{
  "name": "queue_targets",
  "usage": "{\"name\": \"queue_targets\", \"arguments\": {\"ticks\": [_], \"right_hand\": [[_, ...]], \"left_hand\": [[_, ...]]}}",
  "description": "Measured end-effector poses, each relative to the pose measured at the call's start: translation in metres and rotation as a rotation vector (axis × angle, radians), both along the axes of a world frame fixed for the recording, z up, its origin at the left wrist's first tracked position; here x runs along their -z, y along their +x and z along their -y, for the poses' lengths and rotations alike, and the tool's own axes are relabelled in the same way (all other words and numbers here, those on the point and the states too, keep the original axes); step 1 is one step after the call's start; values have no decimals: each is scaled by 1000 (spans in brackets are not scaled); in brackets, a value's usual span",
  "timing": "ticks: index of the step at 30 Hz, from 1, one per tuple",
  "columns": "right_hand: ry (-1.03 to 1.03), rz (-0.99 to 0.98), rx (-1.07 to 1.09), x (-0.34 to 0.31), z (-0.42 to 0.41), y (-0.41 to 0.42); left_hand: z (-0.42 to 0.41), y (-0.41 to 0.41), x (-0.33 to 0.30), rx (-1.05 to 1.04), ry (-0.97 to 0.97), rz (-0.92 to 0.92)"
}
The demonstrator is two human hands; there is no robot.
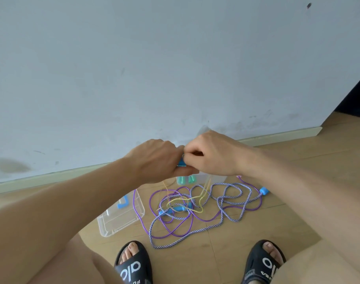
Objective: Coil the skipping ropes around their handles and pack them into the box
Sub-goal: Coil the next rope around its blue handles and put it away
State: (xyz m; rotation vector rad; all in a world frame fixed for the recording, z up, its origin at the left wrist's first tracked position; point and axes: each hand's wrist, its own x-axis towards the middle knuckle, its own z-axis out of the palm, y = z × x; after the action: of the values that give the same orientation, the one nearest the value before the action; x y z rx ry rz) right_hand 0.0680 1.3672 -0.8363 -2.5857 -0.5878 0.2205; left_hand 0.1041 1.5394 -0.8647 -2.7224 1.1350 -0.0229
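Observation:
My left hand grips blue handles held above the floor. My right hand pinches a thin yellow rope right at those handles; the rope hangs down to the floor. Below lie tangled ropes: a purple-white braided rope with a blue handle at the right, and a plain purple rope. Another blue handle lies in the tangle. A clear plastic box behind my hands holds green handles.
A clear lid with a blue clip lies on the wooden floor at the left. The pale wall and skirting board run close behind. My two feet in black slippers stand at the near edge.

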Motion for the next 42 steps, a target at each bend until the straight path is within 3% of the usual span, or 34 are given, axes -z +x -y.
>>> {"name": "queue_targets", "arguments": {"ticks": [9, 16, 19, 25, 30, 42], "right_hand": [[510, -362, 79, -6, 22, 9], [812, -354, 296, 10, 16, 15], [853, -322, 413, 12, 5, 14], [784, -221, 586, 24, -11, 3], [629, -183, 552, 31, -20, -5], [239, 97, 267, 15, -6, -9]], "left_hand": [[-1, -10, -9, 91, -94, -47], [2, -20, -30, 57, -605, -310], [1, -19, -30, -45, -731, -313], [6, -7, -21, -297, -743, -283], [-3, 3, -23, -423, -713, -287], [-23, 10, -13, -147, -271, -5]]}}
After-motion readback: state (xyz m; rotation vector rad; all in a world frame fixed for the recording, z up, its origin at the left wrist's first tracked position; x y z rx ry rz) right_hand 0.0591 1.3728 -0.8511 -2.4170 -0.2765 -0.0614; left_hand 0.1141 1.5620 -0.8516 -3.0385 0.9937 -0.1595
